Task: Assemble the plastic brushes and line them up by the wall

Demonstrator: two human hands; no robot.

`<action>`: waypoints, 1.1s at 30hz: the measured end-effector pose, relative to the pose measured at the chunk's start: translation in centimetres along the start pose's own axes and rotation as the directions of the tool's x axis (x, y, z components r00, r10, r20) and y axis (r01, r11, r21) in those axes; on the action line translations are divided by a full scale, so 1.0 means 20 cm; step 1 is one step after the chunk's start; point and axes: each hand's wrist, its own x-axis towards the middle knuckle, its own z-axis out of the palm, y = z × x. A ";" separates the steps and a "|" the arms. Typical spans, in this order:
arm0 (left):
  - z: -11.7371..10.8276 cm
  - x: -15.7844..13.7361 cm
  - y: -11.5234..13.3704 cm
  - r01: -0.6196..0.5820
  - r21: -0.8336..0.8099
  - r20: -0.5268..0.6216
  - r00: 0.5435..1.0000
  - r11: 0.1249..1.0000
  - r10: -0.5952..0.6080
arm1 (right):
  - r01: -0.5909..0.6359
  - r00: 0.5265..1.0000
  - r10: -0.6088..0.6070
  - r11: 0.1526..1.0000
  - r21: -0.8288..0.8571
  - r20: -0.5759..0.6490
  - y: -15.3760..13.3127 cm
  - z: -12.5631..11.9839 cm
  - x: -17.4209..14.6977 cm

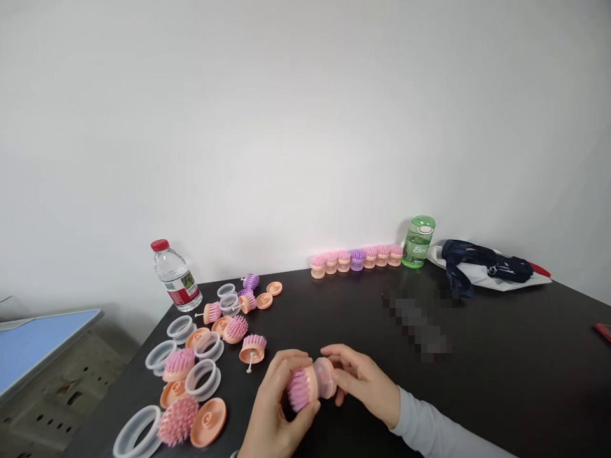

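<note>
Head view: at six o'clock, pinching a pink-bristled round brush of peach and clear plastic (312,383) above a black tabletop (305,312), bristled end in the left hand (273,407), peach end between thumb and fingers of the right hand (363,381). Scattered at nine o'clock from it: translucent plastic rings (125,429), flat peach discs (217,423). Lined up at one o'clock: small pink and purple brushes (356,259).

We count 7 lined-up brushes (356,261), 1 held brush (312,381), 7 loose heads (178,420), 7 rings (123,435), 7 caps (209,422), 2 bottles (177,277).
</note>
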 end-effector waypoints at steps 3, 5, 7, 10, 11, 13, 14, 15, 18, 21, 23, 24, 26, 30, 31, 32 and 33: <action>0.00 -0.01 -0.02 0.116 -0.073 -0.018 0.993 0.991 -0.117 | 0.152 0.988 -0.148 0.976 -0.157 0.035 -0.04 0.00 -0.02; 0.02 -0.02 -0.02 0.178 -0.092 -0.040 0.982 0.980 -0.182 | 0.164 0.986 -0.162 0.946 -0.280 0.032 -0.06 0.00 -0.02; 0.03 -0.03 -0.03 0.170 -0.057 -0.062 0.983 0.984 -0.173 | 0.141 0.989 -0.148 0.898 -0.416 0.015 -0.06 0.01 -0.03; 0.04 -0.04 -0.04 0.110 0.051 -0.081 0.991 0.993 -0.106 | 0.145 0.986 -0.165 0.790 -0.596 0.020 -0.05 0.02 -0.03; 0.04 -0.04 -0.05 0.096 0.092 -0.077 0.993 0.991 -0.089 | 0.165 0.982 -0.185 0.761 -0.627 0.033 -0.05 0.03 -0.03; 0.04 -0.05 -0.08 0.091 0.177 -0.072 0.994 0.980 -0.079 | 0.208 0.972 -0.227 0.733 -0.647 0.055 -0.04 0.04 -0.03; 0.03 -0.05 -0.11 0.097 0.216 -0.068 0.994 0.972 -0.084 | 0.227 0.967 -0.248 0.729 -0.645 0.060 -0.04 0.04 -0.03; 0.03 -0.05 -0.13 0.107 0.243 -0.070 0.993 0.964 -0.093 | 0.250 0.960 -0.272 0.721 -0.646 0.068 -0.04 0.04 -0.03; 0.03 -0.05 -0.20 0.134 0.212 -0.101 0.988 0.968 -0.114 | 0.396 0.907 -0.380 0.627 -0.671 0.180 -0.07 0.05 0.00; 0.05 -0.04 -0.23 0.112 0.043 -0.103 0.989 0.993 -0.107 | 0.573 0.815 -0.426 0.489 -0.658 0.393 -0.10 0.04 0.04; 0.07 -0.03 -0.23 0.082 -0.039 -0.123 0.989 0.996 -0.087 | 0.609 0.788 -0.437 0.444 -0.658 0.434 -0.11 0.03 0.08; 0.08 -0.03 -0.24 0.072 -0.040 -0.146 0.986 0.997 -0.077 | 0.603 0.787 -0.451 0.422 -0.677 0.420 -0.11 0.03 0.10; 0.09 -0.04 -0.24 0.067 0.022 -0.195 0.979 0.997 -0.062 | 0.568 0.784 -0.494 0.324 -0.757 0.377 -0.11 0.00 0.17; 0.09 -0.04 -0.25 0.064 0.144 -0.243 0.970 0.987 -0.027 | 0.491 0.749 -0.549 0.085 -0.867 0.371 -0.09 -0.07 0.40; 0.09 -0.04 -0.26 0.060 0.154 -0.249 0.968 0.986 -0.020 | 0.477 0.744 -0.557 0.055 -0.877 0.369 -0.09 -0.09 0.47; 0.09 -0.04 -0.25 0.061 0.163 -0.256 0.966 0.985 -0.017 | 0.461 0.742 -0.562 0.031 -0.887 0.366 -0.09 -0.11 0.54; 0.09 -0.04 -0.25 0.068 0.174 -0.264 0.964 0.982 -0.020 | 0.442 0.739 -0.568 0.004 -0.897 0.362 -0.09 -0.13 0.62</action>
